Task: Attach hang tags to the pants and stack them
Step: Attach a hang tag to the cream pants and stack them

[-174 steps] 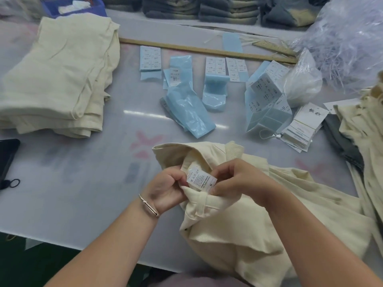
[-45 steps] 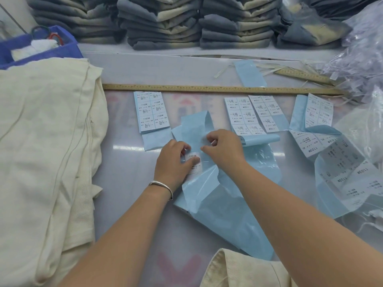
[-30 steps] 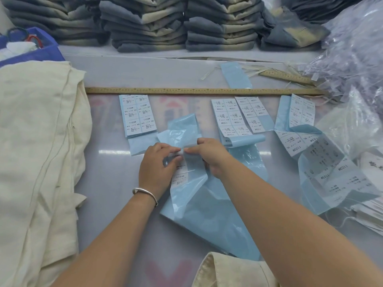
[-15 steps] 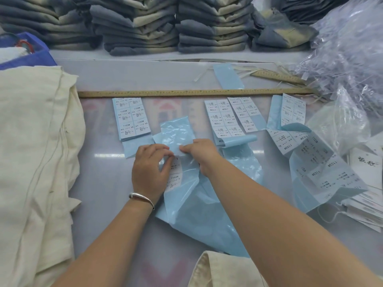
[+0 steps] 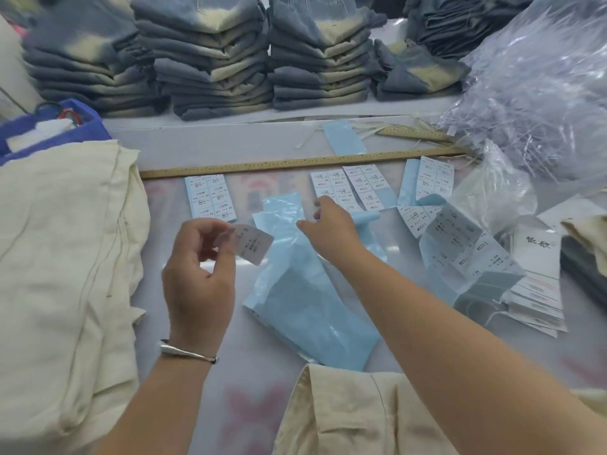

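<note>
My left hand (image 5: 197,267) is raised above the table and pinches a small white printed sticker (image 5: 253,244) between thumb and fingertips. My right hand (image 5: 330,224) reaches forward with relaxed fingers over the blue backing sheets (image 5: 295,300), holding nothing that I can see. A cream pair of pants (image 5: 345,412) lies at the near edge under my right forearm. A pile of cream pants (image 5: 59,257) sits at the left. White hang tags (image 5: 538,267) are heaped at the right.
Sticker sheets (image 5: 210,198) lie in a row before a long wooden ruler (image 5: 295,163). Folded grey pants (image 5: 210,60) are stacked along the back. A blue bin (image 5: 49,133) stands far left, and clear plastic bags (image 5: 542,87) fill the far right.
My left hand has lifted off the blue sheet with a peeled sticker. My right hand has let go of the sheet and moved forward toward the sticker sheets.
</note>
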Action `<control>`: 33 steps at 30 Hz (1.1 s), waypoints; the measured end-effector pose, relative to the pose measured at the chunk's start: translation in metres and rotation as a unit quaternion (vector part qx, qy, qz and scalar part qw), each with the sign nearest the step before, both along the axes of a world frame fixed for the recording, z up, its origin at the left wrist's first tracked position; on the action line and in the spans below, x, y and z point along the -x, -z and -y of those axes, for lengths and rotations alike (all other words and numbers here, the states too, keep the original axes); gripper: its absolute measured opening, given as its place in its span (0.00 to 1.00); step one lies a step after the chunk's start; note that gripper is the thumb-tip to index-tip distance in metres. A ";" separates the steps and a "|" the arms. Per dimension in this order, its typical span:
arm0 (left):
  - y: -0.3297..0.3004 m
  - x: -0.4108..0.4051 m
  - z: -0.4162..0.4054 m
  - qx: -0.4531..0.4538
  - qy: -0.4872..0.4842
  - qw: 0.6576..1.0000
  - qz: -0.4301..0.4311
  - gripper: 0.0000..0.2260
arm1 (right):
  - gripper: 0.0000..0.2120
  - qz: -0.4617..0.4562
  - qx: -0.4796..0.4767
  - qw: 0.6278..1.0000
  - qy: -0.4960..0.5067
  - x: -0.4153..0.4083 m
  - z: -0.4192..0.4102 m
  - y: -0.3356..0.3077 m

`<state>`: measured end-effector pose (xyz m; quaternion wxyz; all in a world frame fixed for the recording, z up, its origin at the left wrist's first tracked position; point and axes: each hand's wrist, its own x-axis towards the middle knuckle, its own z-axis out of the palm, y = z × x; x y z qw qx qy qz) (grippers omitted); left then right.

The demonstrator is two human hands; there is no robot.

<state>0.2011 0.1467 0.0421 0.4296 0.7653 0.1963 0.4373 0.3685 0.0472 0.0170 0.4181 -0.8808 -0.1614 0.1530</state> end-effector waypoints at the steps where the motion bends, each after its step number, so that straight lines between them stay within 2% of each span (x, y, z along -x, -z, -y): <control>1: -0.001 0.002 0.010 0.019 0.021 0.999 -0.020 0.07 | 0.15 0.023 -0.019 0.999 -0.021 0.010 0.013 -0.006; 3: -0.002 0.005 0.045 0.057 0.072 0.994 -0.055 0.08 | 0.09 0.073 -0.071 0.994 -0.037 0.036 0.068 -0.018; 5: 0.000 0.006 0.086 0.100 0.131 0.983 -0.087 0.06 | 0.05 0.121 -0.087 0.989 -0.006 0.059 0.134 -0.019; 10: 0.015 -0.007 0.196 0.121 0.216 0.956 -0.155 0.05 | 0.08 0.225 -0.025 0.958 0.177 0.068 0.294 0.004; 12: 0.023 -0.017 0.233 0.123 0.244 0.945 -0.179 0.08 | 0.06 0.225 0.012 0.948 0.224 0.048 0.341 0.016; 14: 0.030 -0.029 0.265 0.121 0.261 0.934 -0.212 0.13 | 0.06 0.179 0.056 0.951 0.244 0.016 0.375 0.028; 17: 0.038 -0.048 0.303 0.123 0.266 0.922 -0.251 0.13 | 0.15 0.119 0.118 0.969 0.182 -0.038 0.399 0.039; 21: 0.038 -0.071 0.336 0.131 0.268 0.918 -0.261 0.11 | 0.24 0.142 0.164 0.976 0.005 -0.077 0.402 0.043; 23: 0.037 -0.080 0.345 0.138 0.263 0.920 -0.257 0.11 | 0.22 0.160 0.179 0.969 -0.052 -0.088 0.401 0.044; 25: 0.036 -0.086 0.349 0.145 0.259 0.920 -0.255 0.10 | 0.15 0.202 0.225 0.948 -0.097 -0.093 0.398 0.044; 28: 0.035 -0.095 0.351 0.152 0.259 0.919 -0.256 0.09 | 0.17 0.226 0.278 0.923 -0.138 -0.094 0.393 0.041; 33: 0.042 -0.110 0.356 0.158 0.264 0.913 -0.268 0.08 | 0.15 0.226 0.292 0.916 -0.160 -0.092 0.388 0.040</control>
